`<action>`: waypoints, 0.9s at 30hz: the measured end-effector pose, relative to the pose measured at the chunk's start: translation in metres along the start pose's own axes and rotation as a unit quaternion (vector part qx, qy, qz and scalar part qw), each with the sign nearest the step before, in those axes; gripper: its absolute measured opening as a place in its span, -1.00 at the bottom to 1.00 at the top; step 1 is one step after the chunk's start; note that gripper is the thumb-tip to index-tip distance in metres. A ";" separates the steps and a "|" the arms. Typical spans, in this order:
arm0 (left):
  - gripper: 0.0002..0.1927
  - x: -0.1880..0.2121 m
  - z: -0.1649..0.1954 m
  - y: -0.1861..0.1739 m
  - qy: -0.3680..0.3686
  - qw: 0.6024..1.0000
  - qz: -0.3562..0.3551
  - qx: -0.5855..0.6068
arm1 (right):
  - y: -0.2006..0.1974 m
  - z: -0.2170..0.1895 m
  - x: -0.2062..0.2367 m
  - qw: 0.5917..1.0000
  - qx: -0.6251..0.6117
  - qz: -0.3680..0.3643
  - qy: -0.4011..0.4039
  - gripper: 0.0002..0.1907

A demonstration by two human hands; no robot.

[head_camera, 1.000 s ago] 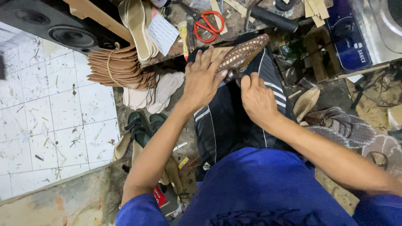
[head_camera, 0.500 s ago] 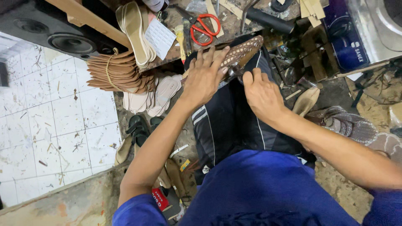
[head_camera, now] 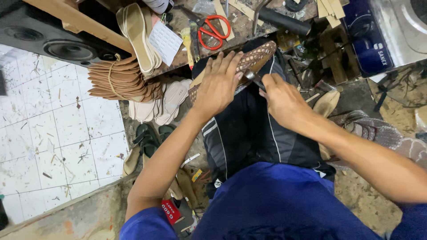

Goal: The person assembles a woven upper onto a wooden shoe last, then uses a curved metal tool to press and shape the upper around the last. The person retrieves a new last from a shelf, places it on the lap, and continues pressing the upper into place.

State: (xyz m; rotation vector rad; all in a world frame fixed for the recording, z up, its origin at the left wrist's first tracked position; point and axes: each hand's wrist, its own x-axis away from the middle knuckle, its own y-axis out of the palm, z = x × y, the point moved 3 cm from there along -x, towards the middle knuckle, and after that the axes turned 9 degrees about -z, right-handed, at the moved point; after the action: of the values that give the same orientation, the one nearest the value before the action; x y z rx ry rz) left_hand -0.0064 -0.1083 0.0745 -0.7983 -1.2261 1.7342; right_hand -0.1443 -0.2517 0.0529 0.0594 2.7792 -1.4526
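a: head view, looking straight down at a lap. what is the left hand (head_camera: 219, 85) doing?

b: it lies palm down, fingers spread flat, pressing on a brown woven-pattern shoe sole (head_camera: 257, 55) that rests across the knee. it is open, pinning the sole rather than wrapping it.

a: and the right hand (head_camera: 282, 98)?

b: closed round a small metal tool (head_camera: 252, 76). the tool's tip sits at the sole's near edge, just beside the left hand's fingers.

a: where exactly is the sole?

b: on the dark trousers (head_camera: 249, 133) with white stripes, its far end pointing toward the workbench (head_camera: 184, 20). the near end is hidden under the left hand.

a: what lies on the bench?

b: red-handled scissors (head_camera: 214, 30), a black cylinder (head_camera: 284, 21), a white sheet of paper (head_camera: 165, 42) and a few pale insoles (head_camera: 135, 31) leaning at its edge.

a: below that?

b: a tied bundle of tan soles (head_camera: 118, 80), with more pale insoles (head_camera: 162, 102) on the ground beside it, and dark sandals (head_camera: 149, 133) near the white tiled floor (head_camera: 53, 133). a black speaker (head_camera: 49, 40) sits at the upper left.
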 end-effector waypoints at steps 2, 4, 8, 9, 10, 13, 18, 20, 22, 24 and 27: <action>-0.45 0.000 0.000 0.000 0.019 1.000 0.020 0.004 | 0.001 0.002 0.000 0.999 -0.041 -0.011 0.012 -0.74; -0.49 -0.001 -0.005 -0.001 0.020 0.999 0.004 0.050 | 0.002 0.001 -0.002 1.000 -0.008 0.014 0.011 -0.68; -0.52 -0.010 -0.010 -0.001 0.026 0.995 -0.008 0.097 | 0.000 0.003 -0.009 1.000 0.031 -0.001 -0.002 -0.61; -0.52 -0.012 -0.009 0.000 0.030 0.996 -0.010 0.083 | -0.003 0.006 -0.011 1.000 0.022 -0.009 -0.017 -0.61; -0.51 -0.013 -0.008 0.000 0.035 0.997 -0.011 0.069 | -0.007 0.010 -0.012 0.999 0.015 -0.016 -0.032 -0.61; -0.51 -0.015 -0.005 -0.001 0.051 0.997 0.000 0.057 | -0.004 0.025 -0.013 0.958 -0.227 -0.157 0.074 -0.87; -0.57 -0.017 -0.009 -0.009 0.070 0.987 0.008 0.147 | -0.011 0.015 -0.017 0.994 -0.103 -0.016 -0.020 -0.76; -0.56 -0.020 -0.009 -0.009 0.054 0.987 -0.002 0.154 | -0.015 0.015 -0.020 0.994 -0.097 -0.034 -0.043 -0.74; -0.54 -0.020 -0.006 -0.008 0.046 0.991 -0.007 0.124 | -0.021 0.020 -0.024 0.984 -0.132 -0.085 -0.090 -0.76; -0.53 -0.021 -0.004 -0.008 0.042 0.993 -0.005 0.110 | -0.018 0.036 -0.026 0.952 -0.228 -0.195 0.059 -0.79; -0.55 -0.026 -0.008 -0.008 0.044 0.989 -0.013 0.140 | -0.016 0.042 -0.028 0.976 -0.165 -0.142 0.008 -0.74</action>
State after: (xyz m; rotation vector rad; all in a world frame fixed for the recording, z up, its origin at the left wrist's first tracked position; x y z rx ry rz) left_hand 0.0142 -0.1268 0.0799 -0.6799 -0.9042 1.7820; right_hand -0.1174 -0.2964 0.0425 -0.3428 3.0998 -1.0057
